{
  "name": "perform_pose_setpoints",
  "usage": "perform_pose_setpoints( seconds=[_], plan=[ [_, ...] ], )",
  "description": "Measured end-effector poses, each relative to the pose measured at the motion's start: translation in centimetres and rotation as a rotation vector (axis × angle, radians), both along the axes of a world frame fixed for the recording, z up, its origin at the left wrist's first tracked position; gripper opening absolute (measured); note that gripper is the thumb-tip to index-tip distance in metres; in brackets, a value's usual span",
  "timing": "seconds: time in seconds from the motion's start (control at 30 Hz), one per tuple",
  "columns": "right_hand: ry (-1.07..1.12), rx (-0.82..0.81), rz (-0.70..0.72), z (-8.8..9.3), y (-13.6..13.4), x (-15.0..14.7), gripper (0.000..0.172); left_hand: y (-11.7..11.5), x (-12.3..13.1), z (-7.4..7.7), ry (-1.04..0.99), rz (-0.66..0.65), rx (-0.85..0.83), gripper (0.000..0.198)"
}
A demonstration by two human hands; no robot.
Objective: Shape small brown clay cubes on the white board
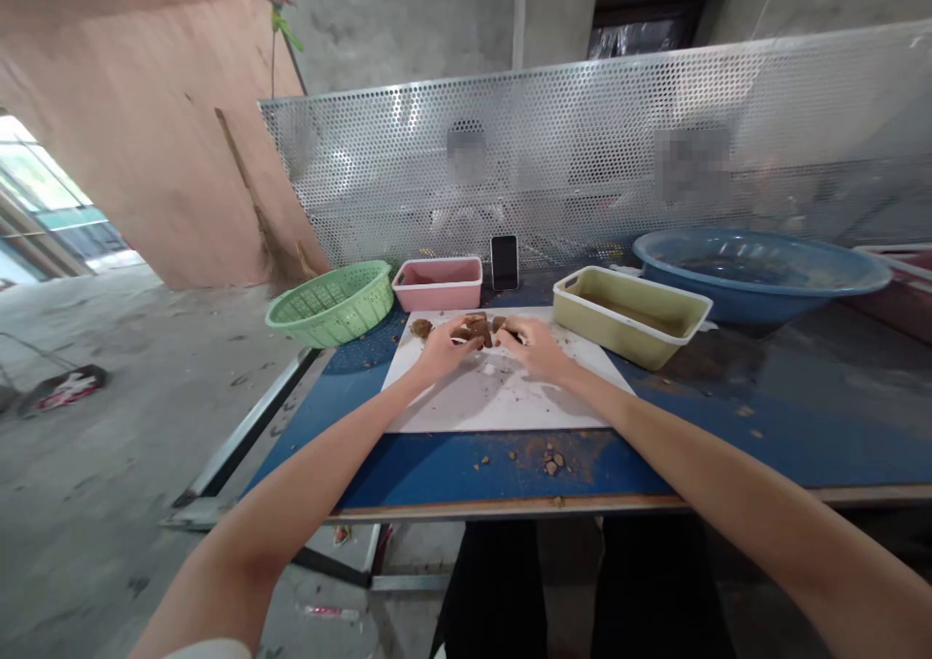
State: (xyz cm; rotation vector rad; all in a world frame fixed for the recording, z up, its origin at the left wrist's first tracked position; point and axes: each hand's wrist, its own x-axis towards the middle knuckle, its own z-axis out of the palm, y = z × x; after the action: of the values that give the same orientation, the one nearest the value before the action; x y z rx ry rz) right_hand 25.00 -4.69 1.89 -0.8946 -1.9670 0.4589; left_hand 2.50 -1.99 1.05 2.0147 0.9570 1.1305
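Observation:
Over the white board [510,402], my left hand [443,350] curls its fingers around a brown, clay-like lump [479,329]. Opposite it, my right hand [537,346] pinches a smaller brown piece [499,323] between thumb and fingers. The two hands are close together, with a narrow gap between them. A separate rough brown clump [420,327] lies on the board just beyond my left hand. Dark crumbs are scattered across the board's surface. The exact shape of the held pieces is partly hidden by my fingers.
Behind the board stand a pink bin [441,295], an upright phone [504,263] and an olive-yellow bin [626,327]. A green basket [331,321] sits left, a blue basin [757,300] right. Crumbs [553,463] lie near the front edge. A perforated metal screen [553,154] closes the back.

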Motion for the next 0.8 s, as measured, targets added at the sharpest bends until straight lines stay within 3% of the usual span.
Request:
perform_pose_setpoints(
  seconds=[0.1, 0.27, 0.43, 0.57, 0.73, 0.8],
  plan=[
    [0.006, -0.041, 0.066, 0.29, -0.13, 0.08, 0.035, -0.23, 0.15, 0.15, 0.002, -0.034, -0.011, 0.05],
    [0.066, 0.022, -0.043, 0.34, -0.01, 0.12, 0.034, -0.6, 0.49, 0.36, -0.012, -0.085, -0.024, 0.05],
    [0.002, 0.014, 0.062, 0.5, -0.12, 0.26, 0.038, -0.7, 0.55, 0.41, -0.02, -0.067, -0.039, 0.051],
    [0.036, 0.044, -0.025, 0.52, -0.2, 0.23, 0.039, -0.87, 0.54, 0.44, -0.005, -0.094, -0.043, 0.048],
    [0.024, 0.006, 0.041, 0.44, -0.1, 0.27, 0.035, -0.93, 0.59, 0.54, -0.003, -0.085, -0.05, 0.047],
    [0.04, 0.015, 0.001, 0.39, -0.01, 0.28, 0.036, -0.96, 0.64, 0.64, 0.006, -0.103, -0.045, 0.045]
  ],
)
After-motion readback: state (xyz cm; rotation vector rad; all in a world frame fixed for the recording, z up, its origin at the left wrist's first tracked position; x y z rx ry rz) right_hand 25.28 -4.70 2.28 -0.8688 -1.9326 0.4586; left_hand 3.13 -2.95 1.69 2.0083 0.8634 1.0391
